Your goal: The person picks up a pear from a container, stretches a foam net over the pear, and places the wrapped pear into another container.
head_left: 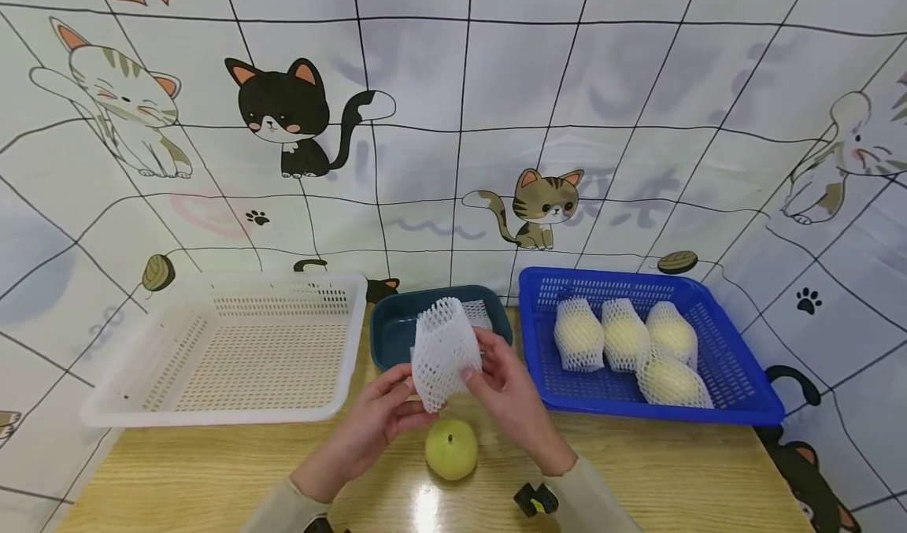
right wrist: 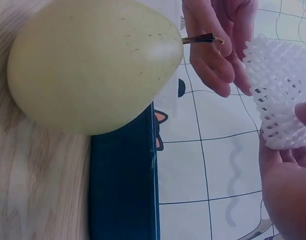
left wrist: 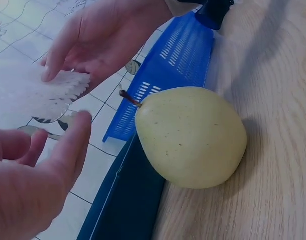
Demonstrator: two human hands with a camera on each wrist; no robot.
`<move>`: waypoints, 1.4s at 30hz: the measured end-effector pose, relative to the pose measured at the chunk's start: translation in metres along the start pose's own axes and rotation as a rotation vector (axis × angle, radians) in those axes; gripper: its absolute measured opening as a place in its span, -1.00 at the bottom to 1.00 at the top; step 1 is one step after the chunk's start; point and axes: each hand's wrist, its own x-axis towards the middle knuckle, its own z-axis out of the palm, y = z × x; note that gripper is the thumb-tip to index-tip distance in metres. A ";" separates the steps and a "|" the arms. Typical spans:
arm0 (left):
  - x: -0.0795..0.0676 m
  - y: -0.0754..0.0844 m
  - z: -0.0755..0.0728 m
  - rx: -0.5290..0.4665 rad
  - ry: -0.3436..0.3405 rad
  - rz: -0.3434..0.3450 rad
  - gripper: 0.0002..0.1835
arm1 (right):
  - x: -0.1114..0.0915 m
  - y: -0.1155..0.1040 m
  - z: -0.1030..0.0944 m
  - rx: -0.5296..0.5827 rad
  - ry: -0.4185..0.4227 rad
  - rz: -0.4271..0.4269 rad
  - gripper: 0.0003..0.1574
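A white foam fruit net (head_left: 445, 352) is held over the table, in front of the teal tray. My right hand (head_left: 512, 391) grips its right side, thumb on the near face and fingers behind. At the lower left edge of the net is my left hand (head_left: 383, 415), its fingertips right at the mesh; in the left wrist view, the left thumb and fingers (left wrist: 73, 145) stand apart. A bare yellow-green pear (head_left: 452, 449) rests on the table just below both hands. It looms large in the right wrist view, its dark stem (right wrist: 200, 38) pointing toward the hands.
Behind the hands stands a teal tray (head_left: 386, 336) with more white netting (head_left: 478, 314) in it. On the right, a blue basket (head_left: 567, 403) holds several netted pears (head_left: 623, 334). A white basket (head_left: 234, 415) stands on the left. A cat-print sheet (head_left: 425, 163) hangs behind.
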 end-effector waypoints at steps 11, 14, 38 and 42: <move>0.002 -0.003 -0.002 -0.027 -0.032 -0.041 -0.37 | -0.002 0.001 0.002 -0.088 -0.075 -0.001 -0.36; 0.003 -0.004 -0.002 -0.034 -0.042 -0.059 -0.35 | -0.002 0.001 0.003 -0.096 -0.090 0.018 -0.36; 0.004 -0.002 0.008 0.135 -0.004 0.072 -0.33 | -0.010 0.004 0.000 0.020 -0.215 -0.055 -0.27; 0.004 -0.002 0.010 0.237 0.071 0.138 -0.38 | -0.011 0.005 -0.001 -0.062 -0.219 -0.061 -0.26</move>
